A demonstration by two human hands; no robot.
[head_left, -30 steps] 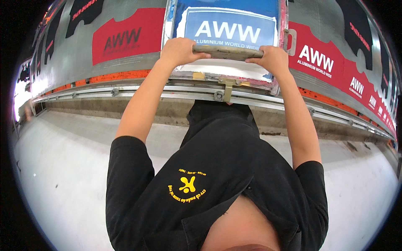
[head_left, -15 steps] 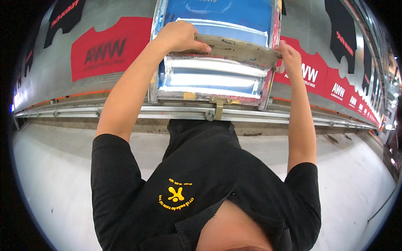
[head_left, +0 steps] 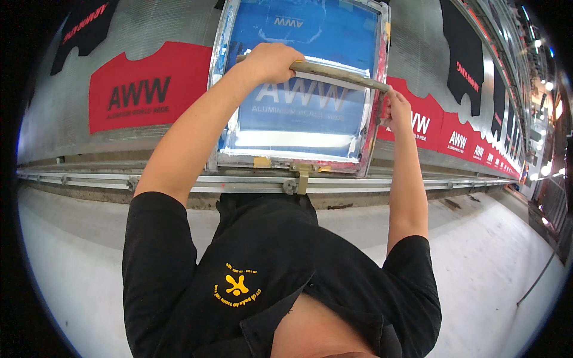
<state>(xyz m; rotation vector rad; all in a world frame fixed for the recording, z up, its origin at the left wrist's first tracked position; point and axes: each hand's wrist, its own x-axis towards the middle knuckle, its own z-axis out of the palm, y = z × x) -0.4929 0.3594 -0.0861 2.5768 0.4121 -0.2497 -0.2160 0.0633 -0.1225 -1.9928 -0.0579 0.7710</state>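
Note:
A squeegee [head_left: 340,74], a long wooden-looking bar, lies across a printing screen in front of me, its narrow edge facing up. My left hand [head_left: 271,62] is wrapped over its left part, fingers closed. At its right end my right hand [head_left: 398,111] grips it, thumb on top. Beneath is the screen frame [head_left: 213,98], with blue mesh [head_left: 352,36] and pale lettering on the part nearer me. White ink [head_left: 292,140] forms a broad band at the near end of the mesh. More white shows along the squeegee; whether its blade touches the mesh cannot be seen.
Red cut fabric pieces [head_left: 128,89] with printed lettering lie on the grey table [head_left: 167,27] on both sides. Black pieces [head_left: 462,53] lie farther off. A metal rail [head_left: 233,182] runs along the near edge, with a clamp bracket [head_left: 303,179] under the frame.
The squeegee has tipped from showing its broad face to its narrow edge and sits slightly farther from the frame's near end. Lettering on the mesh now shows. My view has shifted.

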